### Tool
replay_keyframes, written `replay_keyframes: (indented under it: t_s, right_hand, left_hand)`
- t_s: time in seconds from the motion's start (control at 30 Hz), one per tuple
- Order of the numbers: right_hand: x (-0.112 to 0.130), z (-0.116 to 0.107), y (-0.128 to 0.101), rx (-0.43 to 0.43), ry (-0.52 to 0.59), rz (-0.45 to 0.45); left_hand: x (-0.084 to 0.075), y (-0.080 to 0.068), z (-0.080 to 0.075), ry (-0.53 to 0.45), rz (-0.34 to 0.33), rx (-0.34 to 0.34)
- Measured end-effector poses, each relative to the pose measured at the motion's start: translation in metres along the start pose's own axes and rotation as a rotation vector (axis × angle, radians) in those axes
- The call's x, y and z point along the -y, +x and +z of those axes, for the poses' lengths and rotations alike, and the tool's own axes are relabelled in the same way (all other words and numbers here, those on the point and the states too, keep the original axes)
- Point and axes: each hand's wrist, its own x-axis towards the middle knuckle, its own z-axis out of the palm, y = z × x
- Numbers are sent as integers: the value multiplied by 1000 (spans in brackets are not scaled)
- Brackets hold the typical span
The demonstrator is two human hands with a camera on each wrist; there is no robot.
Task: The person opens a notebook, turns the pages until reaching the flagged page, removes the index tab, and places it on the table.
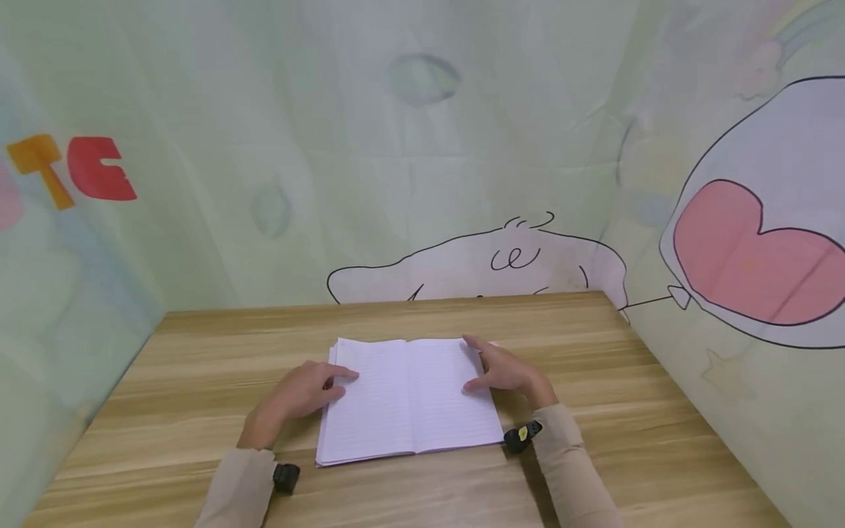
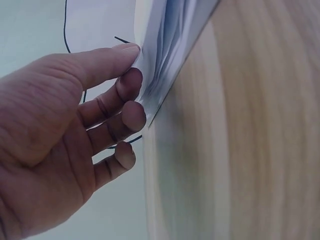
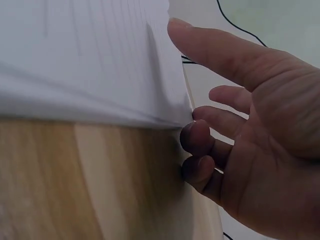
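Your left hand (image 1: 305, 394) pinches the open notebook (image 1: 409, 400) by its left page edges, your right hand (image 1: 505, 370) fingering the right edge, spine running away from you between them.

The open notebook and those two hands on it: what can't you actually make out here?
- Notebook cover: face down on the table, hidden in every view.
- Any writing: head view shows only faint ruled lines, too small to read.
- Left hand grip: the left wrist view shows fingers at the page edges, but whether they pinch or merely touch is unclear.
- Right hand: its palm side is hidden in the head view; the right wrist view is blurred.
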Motion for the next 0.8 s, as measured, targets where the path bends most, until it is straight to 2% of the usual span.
replay_keyframes:
  t_s: [0.2,0.27,0.5,0.67,0.8]
  right_hand:
    - [-3,-2,-4,-11,-142,70]
    - [-3,-1,-6,-4,-186,66]
    - [-1,1,-8,5,-204,45]
    - [1,-1,-8,3,-228,24]
    - [4,-1,-10,11,-261,40]
  left_hand:
    - [1,0,0,1,19,-1]
    - [1,0,1,0,19,3]
    - [2,0,2,2,-26,12]
    - [1,0,1,-9,-16,13]
    - [2,1,2,-18,-17,23]
